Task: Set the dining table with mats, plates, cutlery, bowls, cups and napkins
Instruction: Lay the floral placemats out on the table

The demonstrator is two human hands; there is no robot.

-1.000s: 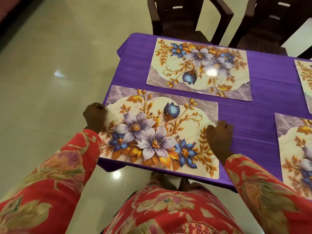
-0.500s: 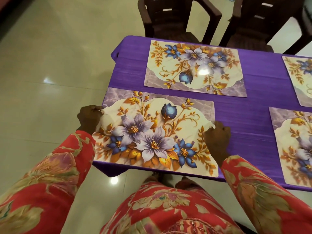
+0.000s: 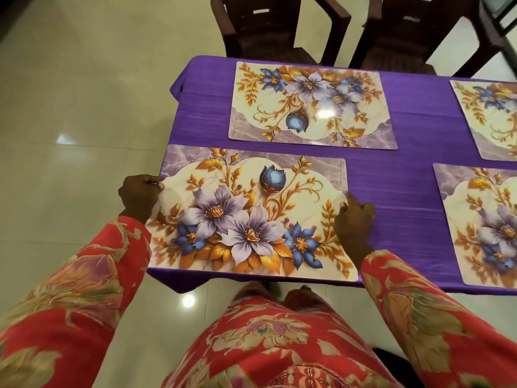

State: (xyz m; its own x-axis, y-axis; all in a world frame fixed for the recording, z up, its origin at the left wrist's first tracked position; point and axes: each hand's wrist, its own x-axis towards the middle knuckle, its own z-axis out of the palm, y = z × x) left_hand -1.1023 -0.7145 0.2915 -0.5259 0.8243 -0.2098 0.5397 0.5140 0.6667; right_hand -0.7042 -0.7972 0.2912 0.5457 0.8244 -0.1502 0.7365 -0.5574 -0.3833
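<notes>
Since a second before, the near mat (image 3: 251, 217) had been drawn toward the person until its near edge lay almost flush with the surface's (image 3: 405, 197) near edge. The left hand (image 3: 140, 196) gripped the mat's left edge with curled fingers; the right hand (image 3: 354, 219) sat at the right edge, fingers curled and seemingly pinching it, though the grip itself was hidden behind the knuckles.

The mat's left end already reached the surface's left edge, possibly overhanging it. Any further pull near or left could tip it off onto the floor, and dragging might ruck the purple cloth beneath.

Room was tight on the far side, where only a thin strip of cloth separated it from the far mat (image 3: 310, 105). To the right lay a broad bare band before the right mat (image 3: 481, 225), so a shift right looked safest. Two chairs (image 3: 279, 26) stood beyond the far edge.
</notes>
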